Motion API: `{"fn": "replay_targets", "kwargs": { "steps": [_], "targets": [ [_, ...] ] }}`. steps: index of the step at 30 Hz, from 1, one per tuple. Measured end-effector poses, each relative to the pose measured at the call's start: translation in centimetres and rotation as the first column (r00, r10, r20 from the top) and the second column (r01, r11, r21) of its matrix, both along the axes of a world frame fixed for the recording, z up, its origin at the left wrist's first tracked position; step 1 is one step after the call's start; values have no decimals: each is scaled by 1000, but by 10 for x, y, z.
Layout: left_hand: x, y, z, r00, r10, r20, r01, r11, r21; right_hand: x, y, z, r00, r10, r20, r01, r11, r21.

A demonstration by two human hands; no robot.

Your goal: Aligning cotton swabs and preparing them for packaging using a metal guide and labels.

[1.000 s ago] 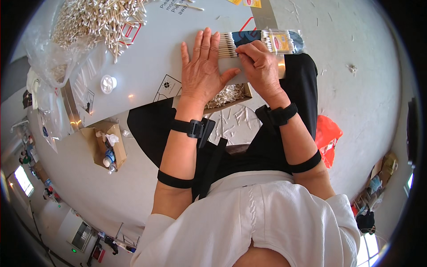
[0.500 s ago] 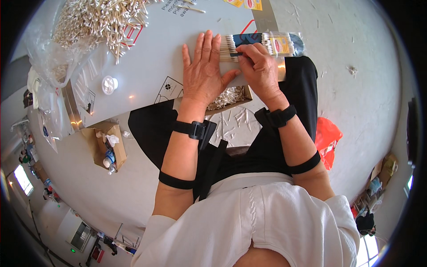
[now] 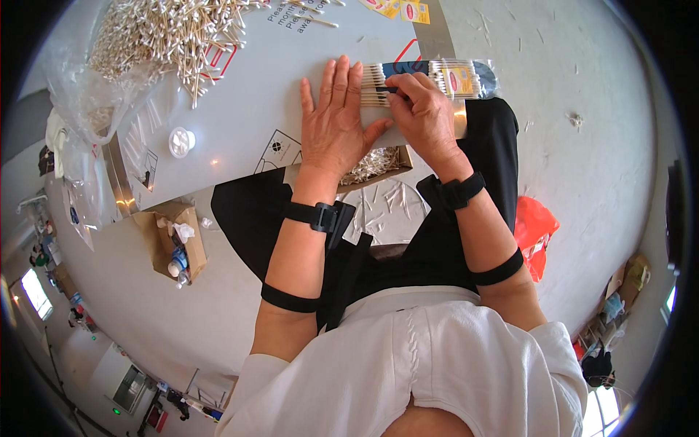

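My left hand [image 3: 333,120] lies flat on the grey table [image 3: 240,95], fingers stretched out, against the left ends of a row of cotton swabs [image 3: 373,75]. My right hand [image 3: 422,113] is closed in a pinch over that row; a thin dark edge shows by its fingertips, but what they hold is mostly hidden. Beyond the fingers lies a clear plastic pack [image 3: 486,79] with cotton swabs, a yellow label card [image 3: 456,80] and dark blue parts. Its right end reaches past the table's edge.
A big heap of cotton swabs [image 3: 164,40] lies at the far left beside a clear plastic bag [image 3: 73,109]. A small white cup [image 3: 181,142] stands nearby. Yellow cards [image 3: 413,12] lie at the back. Below are an open box of swabs [image 3: 375,175] and a carton [image 3: 195,247].
The view has shifted slightly, so the table and its things sit a little lower. Both hands keep nearly the same places and poses against the swabs.
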State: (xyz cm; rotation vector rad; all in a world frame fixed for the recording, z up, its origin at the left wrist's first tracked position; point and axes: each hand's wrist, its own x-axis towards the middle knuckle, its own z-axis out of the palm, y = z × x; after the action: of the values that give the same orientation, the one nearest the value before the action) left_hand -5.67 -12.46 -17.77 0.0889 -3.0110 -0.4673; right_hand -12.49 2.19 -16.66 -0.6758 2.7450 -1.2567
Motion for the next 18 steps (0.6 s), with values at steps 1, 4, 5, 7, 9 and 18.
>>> {"fn": "replay_targets", "kwargs": {
  "steps": [1,4,5,7,9,18],
  "targets": [
    [0,0,0,1000,0,4,0,1000,2,-1,-1,0,1000,-6,7,6,1000,-10],
    [0,0,0,1000,0,2,0,1000,2,-3,-1,0,1000,20,-19,-19,999,30],
    [0,0,0,1000,0,-4,0,1000,-2,-3,-1,0,1000,20,-19,-20,999,30],
    [0,0,0,1000,0,-4,0,1000,4,-3,-2,1,1000,12,-16,-12,998,59],
    [0,0,0,1000,0,-4,0,1000,9,-3,-2,1,1000,9,-18,-8,998,67],
    [0,0,3,1000,3,1,-3,1000,24,-4,-3,1,1000,25,-4,-25,996,91]
  ]
}}
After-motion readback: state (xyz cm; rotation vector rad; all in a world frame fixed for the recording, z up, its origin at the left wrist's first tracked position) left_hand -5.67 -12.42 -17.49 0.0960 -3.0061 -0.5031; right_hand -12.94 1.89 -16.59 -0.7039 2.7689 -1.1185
